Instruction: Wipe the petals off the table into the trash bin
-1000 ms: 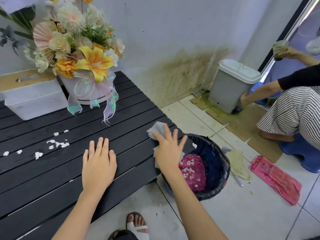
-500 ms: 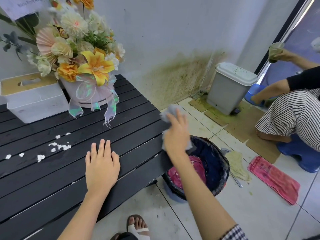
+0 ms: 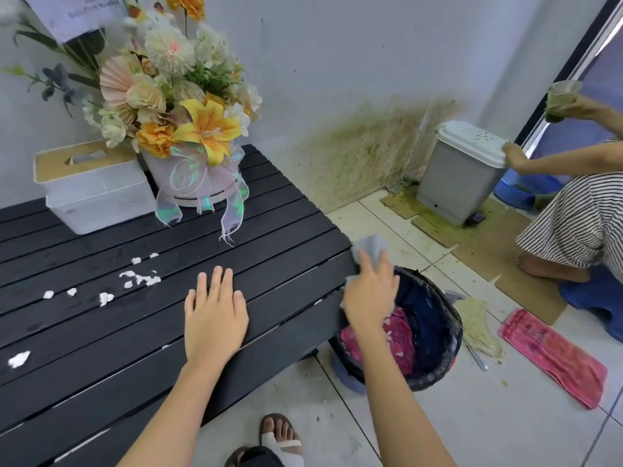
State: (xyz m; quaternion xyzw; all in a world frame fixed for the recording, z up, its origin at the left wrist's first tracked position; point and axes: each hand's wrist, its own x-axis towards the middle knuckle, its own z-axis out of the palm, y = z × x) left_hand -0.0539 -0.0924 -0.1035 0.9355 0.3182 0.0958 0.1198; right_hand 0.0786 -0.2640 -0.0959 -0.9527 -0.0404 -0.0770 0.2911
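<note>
Petals (image 3: 140, 279) lie on the table (image 3: 269, 237), trash bin (image 3: 438, 362) at its right.

Left of the right grip (image 3: 371, 291) the dark counter (image 3: 286, 230) lies bare up to the flat left grip (image 3: 215, 315), beyond which scattered petals (image 3: 140, 279) lie, with the flower box (image 3: 199, 187) and tissue box (image 3: 94, 193) blocking the rear.

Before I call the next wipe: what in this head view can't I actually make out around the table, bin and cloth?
- Cloth: mostly covered by the right hand; its size and any petals caught in it are hidden.
- Trash bin: near inner wall and bottom hidden by the right forearm and pink material.
- Table: cut off by the left and bottom edges; petals may continue out of view.
- Surface under the left hand: covered.
</note>
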